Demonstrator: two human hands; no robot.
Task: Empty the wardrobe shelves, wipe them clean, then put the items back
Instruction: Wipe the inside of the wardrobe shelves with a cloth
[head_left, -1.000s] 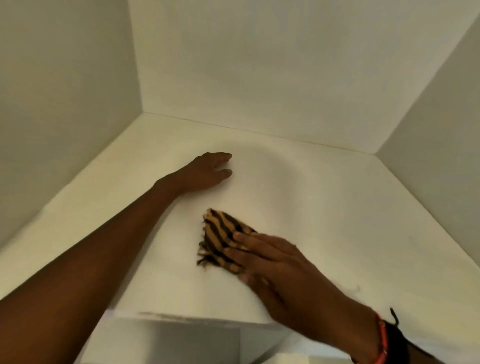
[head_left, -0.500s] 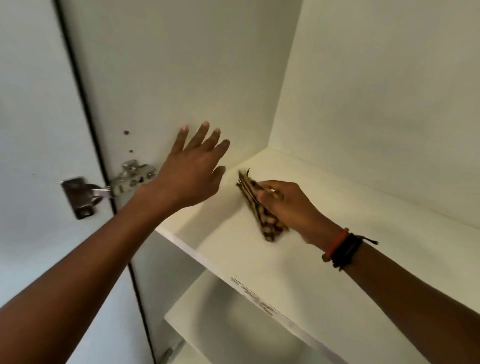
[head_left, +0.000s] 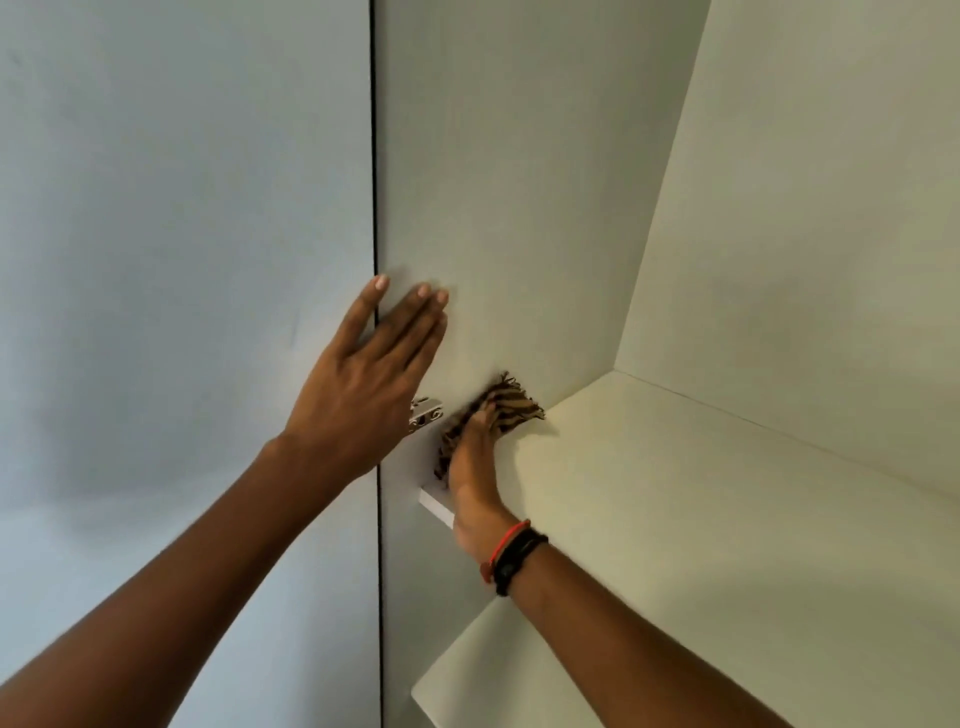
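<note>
Left hand (head_left: 363, 384): flat on side wall (head_left: 519, 208) at its front edge; fingers straight, arm reaching up
Right hand (head_left: 475, 478): on edge, pressing cloth (head_left: 514, 408) to wall at shelf's (head_left: 675, 493) front-left corner; finger curl cannot be told

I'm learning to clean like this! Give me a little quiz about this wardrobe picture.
1. True or false: the left hand holds the striped cloth.
2. The cloth is against: A the wardrobe's side wall; B the door; C the lower shelf.
3. Fill in: the wristbands are on the ___ arm.
Key: 1 false, the right hand holds it; 2 A; 3 right.
</note>
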